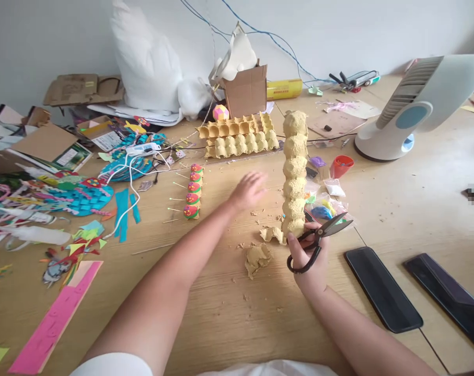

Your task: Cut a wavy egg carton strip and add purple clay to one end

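Note:
My right hand [314,269] is closed around black-handled scissors [319,235], whose blades point up and to the right. The same hand also grips the lower end of a long strip of yellowish egg carton [295,168], held upright with its bumps toward me. Fingers stretched and slightly blurred, my left hand [249,190] is held out over the table, left of the strip, with nothing visible in it. Torn carton scraps [257,259] lie just below the strip, and a small carton piece [273,234] sits beside its lower end.
More egg carton strips [244,142] lie at the back. A row of red and green painted carton cups [193,193] stands to the left. On the right are a black phone [382,288], a red cup [342,166] and a white fan [401,112]. Paper crafts [82,199] crowd the left side.

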Tool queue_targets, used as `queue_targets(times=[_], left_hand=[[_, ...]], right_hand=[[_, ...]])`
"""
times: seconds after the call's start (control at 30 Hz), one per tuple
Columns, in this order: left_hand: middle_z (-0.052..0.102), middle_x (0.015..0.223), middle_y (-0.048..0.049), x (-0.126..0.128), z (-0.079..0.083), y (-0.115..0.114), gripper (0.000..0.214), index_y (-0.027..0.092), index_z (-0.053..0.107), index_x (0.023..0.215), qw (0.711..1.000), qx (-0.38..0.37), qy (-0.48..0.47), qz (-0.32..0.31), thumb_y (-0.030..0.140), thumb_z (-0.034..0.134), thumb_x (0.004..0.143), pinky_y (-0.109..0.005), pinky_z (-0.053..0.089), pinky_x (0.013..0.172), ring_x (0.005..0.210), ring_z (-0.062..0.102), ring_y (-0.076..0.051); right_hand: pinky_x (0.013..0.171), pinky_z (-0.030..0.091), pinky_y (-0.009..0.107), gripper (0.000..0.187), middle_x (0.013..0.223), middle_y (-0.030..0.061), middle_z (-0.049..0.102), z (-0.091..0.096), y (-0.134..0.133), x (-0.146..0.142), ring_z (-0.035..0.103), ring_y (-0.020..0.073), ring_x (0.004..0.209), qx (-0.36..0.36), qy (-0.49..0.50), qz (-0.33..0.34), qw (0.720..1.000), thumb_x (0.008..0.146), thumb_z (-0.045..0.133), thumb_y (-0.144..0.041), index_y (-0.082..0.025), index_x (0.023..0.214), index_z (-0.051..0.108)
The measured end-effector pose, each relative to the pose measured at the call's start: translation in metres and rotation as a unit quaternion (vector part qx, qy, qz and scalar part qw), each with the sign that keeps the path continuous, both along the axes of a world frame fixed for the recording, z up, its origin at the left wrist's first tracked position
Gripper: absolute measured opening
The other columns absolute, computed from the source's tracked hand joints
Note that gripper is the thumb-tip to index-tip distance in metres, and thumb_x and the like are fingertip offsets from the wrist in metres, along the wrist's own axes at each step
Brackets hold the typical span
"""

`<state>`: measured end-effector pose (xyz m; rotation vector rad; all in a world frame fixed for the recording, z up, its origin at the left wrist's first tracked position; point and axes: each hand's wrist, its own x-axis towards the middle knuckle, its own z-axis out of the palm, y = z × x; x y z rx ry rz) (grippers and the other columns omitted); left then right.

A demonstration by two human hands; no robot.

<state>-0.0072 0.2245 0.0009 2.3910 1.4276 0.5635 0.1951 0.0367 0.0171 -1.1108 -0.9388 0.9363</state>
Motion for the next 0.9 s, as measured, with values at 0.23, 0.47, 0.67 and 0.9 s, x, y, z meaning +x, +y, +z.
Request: queue_targets(times=[0.23,0.47,0.67,0.9], left_hand=[[0.033,0.170,-0.0167,-0.042,-0.010,-0.015,0.070,0.013,0.035,0.162,0.997,-0.068,0.040,0.024,0.052,0.038,0.103,-0.053,0.017,0.131,0.160,0.026,-0.032],[0.027,0.172,-0.0141,0.006,-0.001,-0.115,0.069,0.014,0.025,0.166,0.975,-0.056,0.036,-0.210,0.049,0.032,0.107,-0.042,0.018,0.133,0.162,0.020,-0.024],[0.035,0.168,-0.0230,-0.068,-0.018,-0.127,0.069,0.012,0.034,0.160,0.986,-0.005,-0.038,0.161,0.054,0.030,0.105,-0.060,0.019,0.130,0.161,0.022,-0.034],[0.024,0.172,-0.0212,0.037,-0.014,-0.151,0.075,0.008,0.028,0.163,0.985,-0.107,-0.037,0.133,0.056,0.023,0.106,-0.056,0.018,0.132,0.162,0.017,-0.035]], right_hand=[[0.060,0.039,0.028,0.039,0.079,-0.0054,0.047,-0.004,0.007,0.000,0.045,0.0140,0.066,0.013,-0.012,-0.033,0.999,0.083,0.082,-0.032,-0.028,0.112,0.057],[0.068,0.047,0.028,0.039,0.081,-0.0048,0.056,0.010,0.010,0.006,0.055,0.0142,0.071,0.026,-0.023,-0.054,0.998,0.082,0.081,-0.034,-0.027,0.111,0.056],[0.068,0.044,0.025,0.038,0.084,-0.0041,0.051,0.015,0.011,0.006,0.051,0.0130,0.072,0.044,-0.024,-0.071,0.996,0.082,0.082,-0.032,-0.027,0.110,0.056],[0.077,0.049,0.028,0.041,0.092,-0.0018,0.054,0.011,0.010,0.005,0.057,0.0143,0.080,0.055,-0.048,-0.066,0.995,0.081,0.082,-0.034,-0.026,0.111,0.055]])
